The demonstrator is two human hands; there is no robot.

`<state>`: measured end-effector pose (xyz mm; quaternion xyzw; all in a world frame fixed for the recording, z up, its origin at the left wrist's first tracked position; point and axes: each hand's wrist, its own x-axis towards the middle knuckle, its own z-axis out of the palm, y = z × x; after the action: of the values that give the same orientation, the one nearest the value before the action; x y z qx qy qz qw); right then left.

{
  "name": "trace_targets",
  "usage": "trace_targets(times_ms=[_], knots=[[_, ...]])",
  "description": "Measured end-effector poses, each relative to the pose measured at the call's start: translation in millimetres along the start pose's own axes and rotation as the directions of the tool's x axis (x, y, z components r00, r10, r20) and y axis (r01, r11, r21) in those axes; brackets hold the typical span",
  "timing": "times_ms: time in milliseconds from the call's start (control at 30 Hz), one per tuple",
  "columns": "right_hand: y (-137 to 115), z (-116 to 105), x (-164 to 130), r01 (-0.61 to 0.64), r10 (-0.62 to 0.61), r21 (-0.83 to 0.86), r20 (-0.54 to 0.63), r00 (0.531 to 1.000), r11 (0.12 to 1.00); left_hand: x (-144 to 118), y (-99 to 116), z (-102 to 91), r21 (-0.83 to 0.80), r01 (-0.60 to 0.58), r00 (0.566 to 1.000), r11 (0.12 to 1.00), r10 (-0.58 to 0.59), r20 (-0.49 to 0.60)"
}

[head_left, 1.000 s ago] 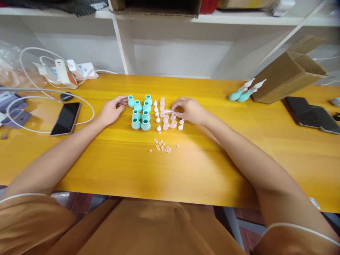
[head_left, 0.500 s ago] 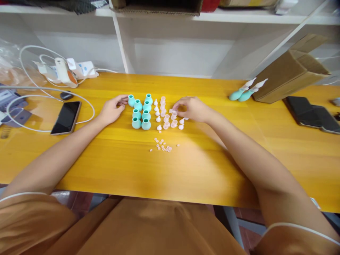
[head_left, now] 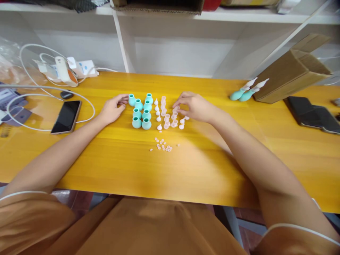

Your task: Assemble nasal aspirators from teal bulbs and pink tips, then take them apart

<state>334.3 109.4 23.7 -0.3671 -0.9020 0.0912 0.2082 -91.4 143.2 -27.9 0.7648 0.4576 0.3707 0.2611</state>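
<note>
So the left hand (head_left: 111, 109) lies on the yellow wooden table (head_left: 212, 156) with its fingertips right up against the back-left one of the little teal rubber bulbs (head_left: 141, 113), fingers loosely curled, not really gripping anything as far as I can see. The bulbs stand upright, mouths up, in a tight cluster at the middle of the table. The right hand (head_left: 195, 107) hovers over the small pale pink translucent caps and nozzle tips (head_left: 170, 115) lined up just beside the bulbs, thumb and forefinger drawn together at the far end of the rows. Can't tell if it's actually got one pinched, they're too tiny.

My guess is those pink bits are soft silicone, super light and a bit slippery, so a fingertip pinch on the sides is the way, and it wouldn't take much to knock the neighbours over. The bulbs look squishy, so grab them at the narrow neck rather than squeezing the belly.

Nearer the table edge there's a scatter of tiny pink rings (head_left: 162, 145). Off to the left a black smartphone (head_left: 66, 116) inside a loop of white cable (head_left: 87, 106), and far right a brown cardboard box (head_left: 289, 71) with two finished teal bulbs with white nozzles (head_left: 245, 91) next to it
</note>
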Motion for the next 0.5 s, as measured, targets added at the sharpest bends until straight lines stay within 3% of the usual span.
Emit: trace_targets(times_ms=[200,333,400,500], knots=[[-7.3,-2.2,2.4,0.034,-0.034,0.003,0.0,0.999,0.999,-0.9,3.0,-0.1,-0.004,0.01,1.0,1.0,-0.01,0.004],[-14.2,-38.7,0.1,-0.123,0.118,-0.07,-0.083,0.99,0.99,-1.1,4.0,-0.2,-0.023,0.011,1.0,1.0,-0.011,-0.006],[-12.6,-67.3,-7.3,-0.265,0.238,-0.126,-0.198,0.951,0.956,-0.8,3.7,-0.3,-0.024,0.017,1.0,1.0,-0.017,-0.008],[-1.7,-110.7,-28.1,-0.454,0.349,-0.171,-0.427,0.834,0.875,-0.2,3.3,-0.5,-0.017,0.03,0.999,0.999,-0.031,-0.014]])
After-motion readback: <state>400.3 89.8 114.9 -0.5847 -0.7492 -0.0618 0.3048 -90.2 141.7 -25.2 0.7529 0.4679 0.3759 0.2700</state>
